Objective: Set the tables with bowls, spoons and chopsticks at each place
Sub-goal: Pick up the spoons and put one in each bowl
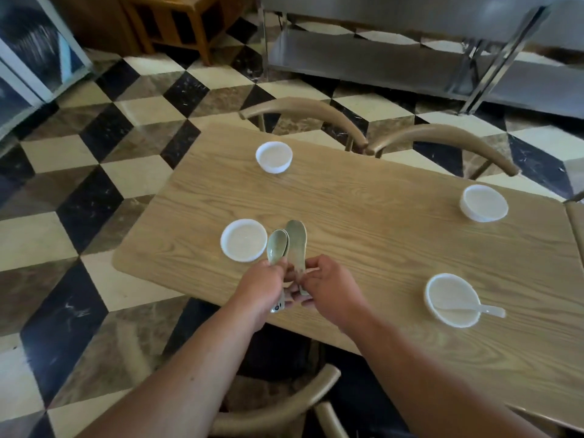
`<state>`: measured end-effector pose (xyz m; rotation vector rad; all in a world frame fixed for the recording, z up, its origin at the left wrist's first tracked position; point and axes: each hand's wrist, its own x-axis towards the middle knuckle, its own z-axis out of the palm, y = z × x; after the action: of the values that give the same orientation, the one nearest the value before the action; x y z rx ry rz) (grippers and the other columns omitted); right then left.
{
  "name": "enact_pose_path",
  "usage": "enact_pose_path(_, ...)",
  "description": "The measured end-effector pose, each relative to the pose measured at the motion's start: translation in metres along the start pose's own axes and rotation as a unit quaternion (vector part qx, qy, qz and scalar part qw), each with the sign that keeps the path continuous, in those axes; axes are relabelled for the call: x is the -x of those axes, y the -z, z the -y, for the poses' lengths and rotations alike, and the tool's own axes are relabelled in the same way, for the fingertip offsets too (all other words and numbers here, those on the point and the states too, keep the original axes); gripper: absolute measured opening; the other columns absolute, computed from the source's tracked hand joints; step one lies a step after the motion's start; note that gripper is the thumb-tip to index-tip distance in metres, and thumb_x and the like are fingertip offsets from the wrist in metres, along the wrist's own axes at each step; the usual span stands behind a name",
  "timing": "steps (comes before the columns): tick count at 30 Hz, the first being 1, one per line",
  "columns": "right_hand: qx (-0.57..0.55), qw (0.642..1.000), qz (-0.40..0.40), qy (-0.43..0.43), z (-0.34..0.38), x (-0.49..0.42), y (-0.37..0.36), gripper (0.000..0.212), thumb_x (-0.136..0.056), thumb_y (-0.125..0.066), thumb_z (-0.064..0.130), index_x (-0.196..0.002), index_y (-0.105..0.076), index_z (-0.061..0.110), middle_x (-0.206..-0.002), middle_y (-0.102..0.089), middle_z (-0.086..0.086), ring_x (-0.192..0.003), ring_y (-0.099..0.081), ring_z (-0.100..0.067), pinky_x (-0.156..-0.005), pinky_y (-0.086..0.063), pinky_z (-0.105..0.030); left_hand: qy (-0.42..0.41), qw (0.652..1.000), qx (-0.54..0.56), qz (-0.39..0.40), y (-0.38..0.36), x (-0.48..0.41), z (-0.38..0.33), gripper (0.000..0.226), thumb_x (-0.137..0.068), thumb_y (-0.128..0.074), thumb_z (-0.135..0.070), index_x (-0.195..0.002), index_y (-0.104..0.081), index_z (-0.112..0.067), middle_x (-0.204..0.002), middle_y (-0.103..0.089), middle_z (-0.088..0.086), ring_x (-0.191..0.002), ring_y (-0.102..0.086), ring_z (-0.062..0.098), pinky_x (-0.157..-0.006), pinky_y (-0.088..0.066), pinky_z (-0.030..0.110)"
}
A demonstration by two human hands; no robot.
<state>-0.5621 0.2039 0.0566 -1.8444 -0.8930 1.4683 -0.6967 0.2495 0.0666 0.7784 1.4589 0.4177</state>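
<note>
1. Head view: a wooden table [395, 235] carries four white bowls, one at each place.
2. The far left bowl [274, 156] holds nothing visible; it stands near the table's far edge, by a curved chair back [303, 110].
3. The far right bowl [484, 202] also looks empty and sits close to the second chair back [448, 137].
4. The near left bowl [243, 239] shows only its pale inside, with no utensil in it.
5. The near right bowl [452, 300] contains a white spoon [474, 309]; its scoop lies inside and its handle sticks out over the rim to the right.
6. The left hand [264, 287] is closed around the handles of a small bunch of greenish spoons [278, 246], whose scoops fan upward just beside the near left bowl.
7. The right hand [328, 289] pinches the handle of a single green spoon [297, 245], held scoop-up against the bunch.
8. Both hands meet above the table's near edge, between the two near bowls.
9. No chopsticks can be made out on the table.
10. A third chair back [278, 412] curves below the arms, over the checkered floor [79, 191].
</note>
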Motion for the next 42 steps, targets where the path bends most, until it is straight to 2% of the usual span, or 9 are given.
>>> enact_pose_path(5,-0.031,0.998,-0.038,-0.040,0.032,-0.018,-0.079,0.010,-0.103,-0.059,0.012,-0.107,-0.064,0.003,-0.078,-0.079,-0.010,-0.069,-0.072,-0.023,-0.066,-0.058,-0.036,0.022,0.999,-0.038,0.011,0.107,-0.027,-0.009,0.031,-0.114,-0.048,-0.035,-0.110,-0.068,-0.012,-0.082,-0.079,0.002,-0.064,-0.069,0.021,-0.066,-0.058,0.036)
enact_pose_path(8,-0.009,0.996,-0.069,-0.058,0.047,-0.030,-0.097,0.015,-0.105,-0.059,0.017,-0.103,-0.067,0.004,-0.073,-0.074,-0.009,-0.063,-0.068,-0.023,-0.062,-0.056,-0.035,0.015,0.999,-0.036,-0.005,0.139,-0.046,-0.010,0.033,-0.113,-0.049,-0.037,-0.103,-0.071,-0.014,-0.072,-0.060,0.000,-0.056,-0.050,0.016,-0.057,-0.045,0.033)
enact_pose_path(13,0.085,0.983,-0.142,-0.076,0.056,-0.059,-0.078,0.015,-0.100,-0.060,0.019,-0.091,-0.070,0.012,-0.065,-0.068,-0.004,-0.055,-0.061,-0.020,-0.055,-0.052,-0.030,0.037,0.999,0.014,0.032,0.157,-0.062,-0.018,0.030,-0.113,-0.046,-0.030,-0.105,-0.070,-0.013,-0.064,-0.053,-0.002,-0.049,-0.043,0.012,-0.050,-0.036,0.029)
enact_pose_path(16,0.142,0.972,-0.163,-0.094,0.055,-0.081,-0.067,0.016,-0.096,-0.060,0.019,-0.090,-0.072,0.011,-0.065,-0.063,-0.003,-0.059,-0.060,-0.023,-0.059,-0.049,-0.030,0.042,0.997,0.045,0.050,0.158,-0.067,-0.022,0.027,-0.113,-0.046,-0.025,-0.111,-0.068,-0.009,-0.064,-0.057,0.000,-0.050,-0.049,0.014,-0.052,-0.037,0.029)
enact_pose_path(20,0.212,0.961,-0.150,-0.091,0.053,-0.105,-0.066,0.015,-0.096,-0.061,0.022,-0.090,-0.073,0.015,-0.065,-0.060,0.002,-0.057,-0.054,-0.017,-0.051,-0.039,-0.025,0.047,0.997,0.040,0.037,0.156,-0.075,-0.023,0.029,-0.115,-0.042,-0.026,-0.110,-0.065,-0.011,-0.073,-0.064,0.004,-0.056,-0.060,0.016,-0.057,-0.045,0.030)
enact_pose_path(33,0.205,0.968,-0.101,-0.104,0.033,-0.147,-0.085,0.015,-0.095,-0.061,0.023,-0.081,-0.065,0.019,-0.068,-0.061,0.003,-0.058,-0.052,-0.017,-0.056,-0.041,-0.027,0.067,0.997,0.045,0.004,0.155,-0.098,-0.019,0.031,-0.115,-0.045,-0.028,-0.117,-0.069,-0.009,-0.080,-0.070,0.004,-0.061,-0.065,0.017,-0.072,-0.053,0.036)
enact_pose_path(37,0.226,0.962,-0.107,-0.110,0.034,-0.142,-0.085,0.017,-0.095,-0.062,0.033,-0.104,-0.065,0.020,-0.090,-0.069,0.002,-0.072,-0.064,-0.021,-0.065,-0.046,-0.031,0.065,0.996,0.052,0.010,0.153,-0.096,-0.025,0.032,-0.115,-0.043,-0.029,-0.115,-0.069,-0.011,-0.078,-0.074,0.003,-0.064,-0.070,0.019,-0.068,-0.054,0.034)
enact_pose_path(40,0.277,0.935,-0.221,-0.023,0.037,-0.127,-0.086,0.040,-0.095,-0.066,0.033,-0.131,-0.058,0.018,-0.124,-0.063,-0.005,-0.112,-0.062,-0.032,-0.090,-0.048,-0.038,0.054,0.998,0.039,0.016,0.157,-0.091,-0.033,0.031,-0.115,-0.042,-0.030,-0.113,-0.068,-0.014,-0.081,-0.081,-0.001,-0.072,-0.077,0.019,-0.079,-0.052,0.038)
enact_pose_path(42,0.232,0.930,-0.280,0.056,0.052,-0.109,-0.092,0.027,-0.094,-0.065,0.026,-0.120,-0.063,0.019,-0.114,-0.066,-0.001,-0.105,-0.061,-0.027,-0.085,-0.049,-0.038,0.048,0.998,0.028,0.021,0.162,-0.088,-0.043,0.032,-0.115,-0.040,-0.032,-0.116,-0.069,-0.016,-0.092,-0.085,-0.002,-0.088,-0.081,0.018,-0.095,-0.052,0.042)
